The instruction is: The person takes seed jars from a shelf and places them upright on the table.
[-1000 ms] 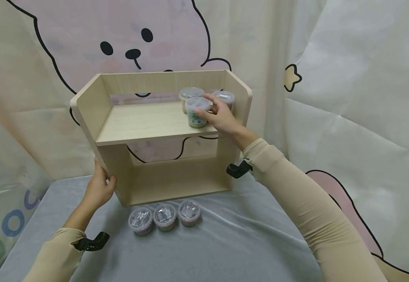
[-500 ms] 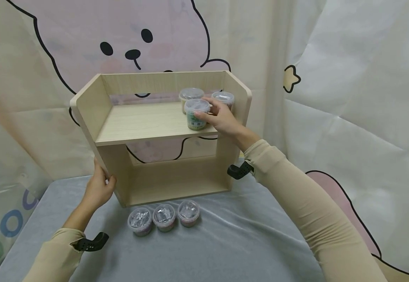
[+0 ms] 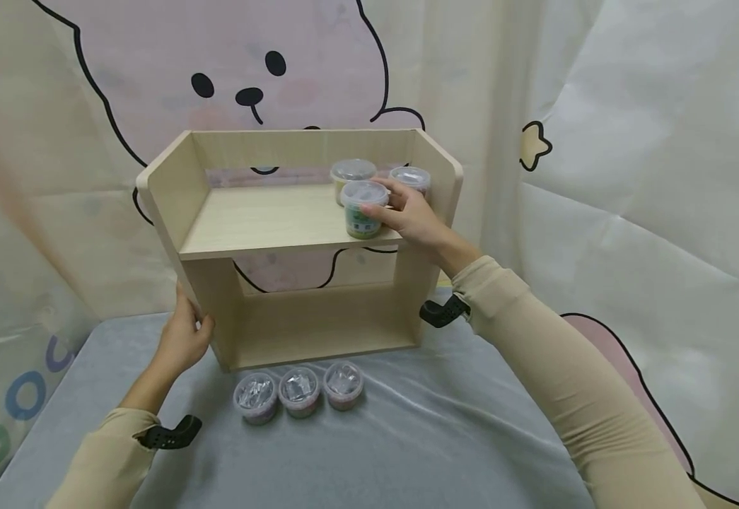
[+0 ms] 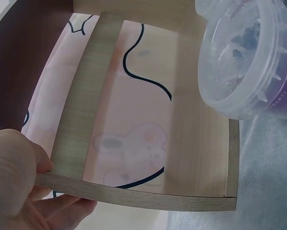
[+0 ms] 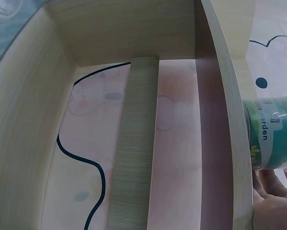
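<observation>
My right hand (image 3: pixel 421 220) grips a clear lidded cup with a green label (image 3: pixel 358 213), thumb at its front and fingers at its side. The cup stands at the front right of the upper board of a pale wooden two-tier shelf (image 3: pixel 254 215). In the right wrist view, the green label (image 5: pixel 272 132) reads partly "garden". Behind it are a yellowish cup (image 3: pixel 351 172) and another lidded cup (image 3: pixel 411 176), partly hidden by my hand. My left hand (image 3: pixel 183 341) holds the edge of the shelf's left side panel, with the thumb inside and fingers outside in the left wrist view.
Three lidded cups (image 3: pixel 300 392) stand in a row on the grey cloth-covered table (image 3: pixel 318 466), just before the shelf's lower board (image 3: pixel 324 326). A curtain with cartoon prints (image 3: pixel 318 63) hangs behind and at both sides.
The right hand has brought the green-labelled cup slightly toward the shelf's front edge. The left hand keeps its hold on the panel. The head view has shifted a little.
</observation>
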### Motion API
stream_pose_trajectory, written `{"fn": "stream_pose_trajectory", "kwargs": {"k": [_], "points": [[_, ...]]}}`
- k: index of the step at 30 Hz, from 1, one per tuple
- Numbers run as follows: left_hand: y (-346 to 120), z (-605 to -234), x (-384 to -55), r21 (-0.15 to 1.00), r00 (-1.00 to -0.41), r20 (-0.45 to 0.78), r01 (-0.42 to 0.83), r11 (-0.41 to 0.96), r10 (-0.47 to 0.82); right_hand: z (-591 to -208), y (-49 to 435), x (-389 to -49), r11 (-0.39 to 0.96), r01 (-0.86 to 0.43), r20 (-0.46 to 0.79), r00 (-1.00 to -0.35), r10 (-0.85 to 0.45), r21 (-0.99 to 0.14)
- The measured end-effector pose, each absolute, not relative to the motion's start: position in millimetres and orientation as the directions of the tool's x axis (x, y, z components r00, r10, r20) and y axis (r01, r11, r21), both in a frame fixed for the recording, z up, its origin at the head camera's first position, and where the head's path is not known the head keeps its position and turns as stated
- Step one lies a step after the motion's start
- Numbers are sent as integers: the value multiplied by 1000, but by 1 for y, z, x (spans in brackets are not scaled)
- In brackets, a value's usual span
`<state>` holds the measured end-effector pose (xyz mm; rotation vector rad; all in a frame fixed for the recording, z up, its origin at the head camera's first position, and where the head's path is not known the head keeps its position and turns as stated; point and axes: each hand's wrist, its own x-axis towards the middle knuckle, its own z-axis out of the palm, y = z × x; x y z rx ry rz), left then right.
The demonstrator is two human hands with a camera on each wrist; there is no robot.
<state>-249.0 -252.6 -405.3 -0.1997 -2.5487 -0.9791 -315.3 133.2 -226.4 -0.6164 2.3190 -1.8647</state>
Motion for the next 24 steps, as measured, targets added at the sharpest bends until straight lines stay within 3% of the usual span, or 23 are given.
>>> {"fn": "stream_pose_trajectory", "kwargs": {"k": [10, 24], "points": [[-250, -404, -251, 611, -899, 437, 288, 737, -11, -223, 138, -309, 119, -229, 166, -904, -393, -966], [-251, -404, -248, 627, -915, 404, 263, 733, -17, -228, 151, -295, 158, -284, 193, -881, -432, -946]]}}
